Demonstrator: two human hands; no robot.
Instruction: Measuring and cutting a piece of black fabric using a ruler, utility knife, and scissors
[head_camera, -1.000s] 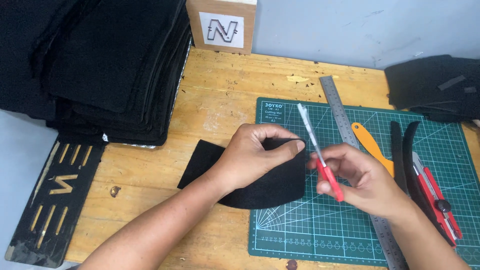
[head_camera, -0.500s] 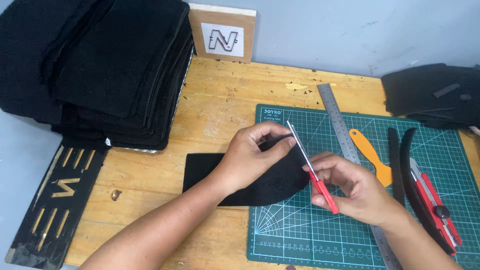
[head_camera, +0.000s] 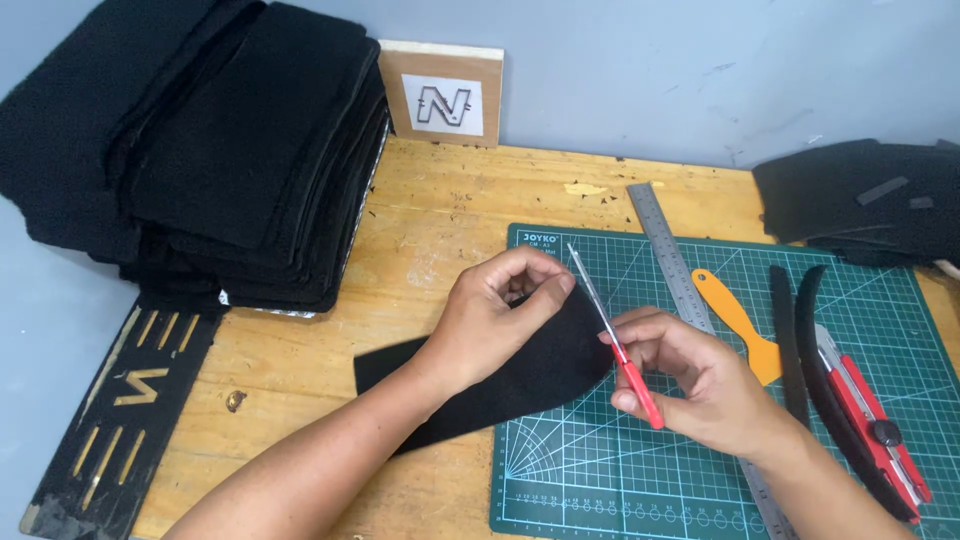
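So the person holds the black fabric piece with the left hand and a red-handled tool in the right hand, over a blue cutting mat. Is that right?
Not quite: the cutting mat is green, not blue, as the head view shows. The rest holds: the left hand holds the black fabric piece and the right hand holds the red-handled tool over the mat.

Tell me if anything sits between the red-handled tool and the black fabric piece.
Nothing visible does. The right hand holds the red-handled tool with its blade right at the edge of the black fabric piece, which the left hand pins down.
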